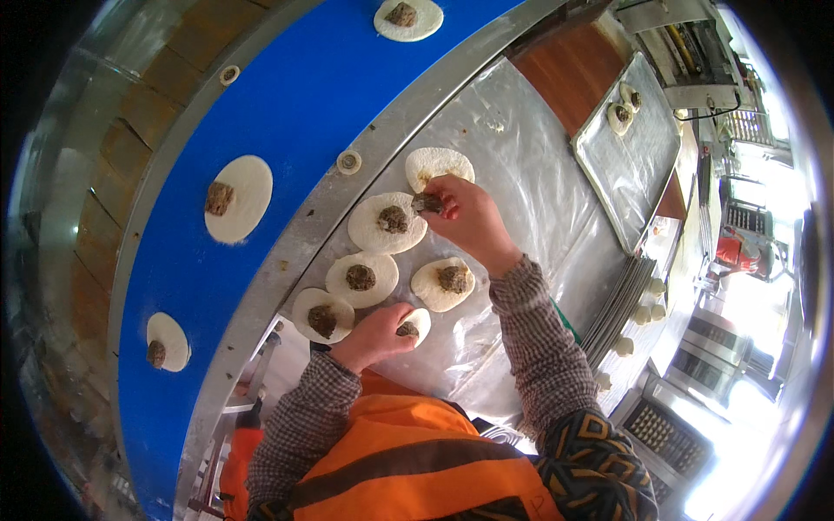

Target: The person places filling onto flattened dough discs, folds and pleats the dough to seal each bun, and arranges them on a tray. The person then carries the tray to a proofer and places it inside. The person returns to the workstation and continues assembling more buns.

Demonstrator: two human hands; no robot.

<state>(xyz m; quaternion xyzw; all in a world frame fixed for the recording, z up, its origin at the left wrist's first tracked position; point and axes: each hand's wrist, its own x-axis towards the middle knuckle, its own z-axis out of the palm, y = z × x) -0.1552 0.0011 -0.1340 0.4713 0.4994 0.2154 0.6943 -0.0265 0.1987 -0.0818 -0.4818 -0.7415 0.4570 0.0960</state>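
My right hand pinches a dark brown lump of filling between its fingertips. It hovers beside a flat dough round that bears its own lump, and just below a dough round with only a smear on it. My left hand is closed on the edge of a small dough round, whose filling is partly covered by the fingers. Around the hands lie more filled dough rounds: one in the middle, one at the left hand, and one between my wrists.
A blue conveyor belt runs along the left, carrying several filled dough rounds, one of them mid-belt. A metal rail separates it from the plastic-covered table. Farther right are a tray with filled dough pieces and stacked trays.
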